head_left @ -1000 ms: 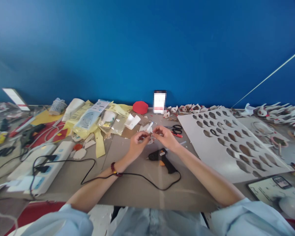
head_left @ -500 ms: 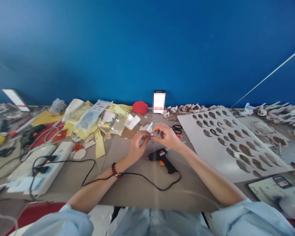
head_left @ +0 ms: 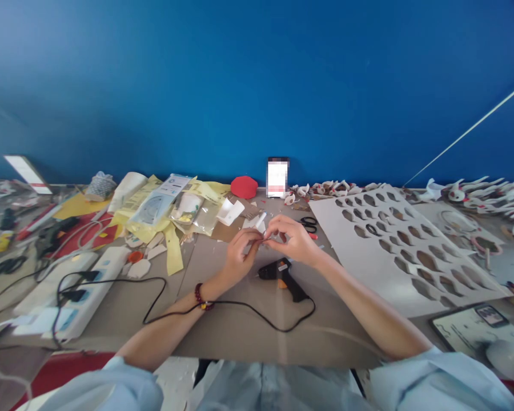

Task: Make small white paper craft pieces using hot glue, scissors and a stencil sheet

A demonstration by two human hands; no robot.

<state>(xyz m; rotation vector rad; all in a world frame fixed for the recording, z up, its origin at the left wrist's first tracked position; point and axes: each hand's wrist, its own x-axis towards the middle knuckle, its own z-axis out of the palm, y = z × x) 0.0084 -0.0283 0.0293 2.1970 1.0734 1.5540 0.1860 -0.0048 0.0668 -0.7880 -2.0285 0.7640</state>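
My left hand (head_left: 242, 251) and my right hand (head_left: 293, 242) meet fingertip to fingertip above the middle of the table. Both are closed in a pinch on something too small to make out. Just below them on the table lies a black glue gun (head_left: 282, 276) with an orange trigger, its nozzle pointing left. The gun's black cord (head_left: 257, 313) loops leftward across my left forearm, near a dark red bead bracelet (head_left: 200, 295). Behind my right hand rest black-handled scissors (head_left: 309, 224).
A white sheet with leaf-shaped cutouts (head_left: 355, 257) covers the right side. White bird-like pieces (head_left: 484, 194) crowd behind it. A phone (head_left: 277, 178) leans on the blue wall beside a red disc (head_left: 244, 187). Power strips (head_left: 95, 294) and yellow packets (head_left: 154, 200) fill the left.
My right hand's fingers have drawn in slightly, and the fingertips of both hands sit a little closer together. The glue gun and other table items have not moved.
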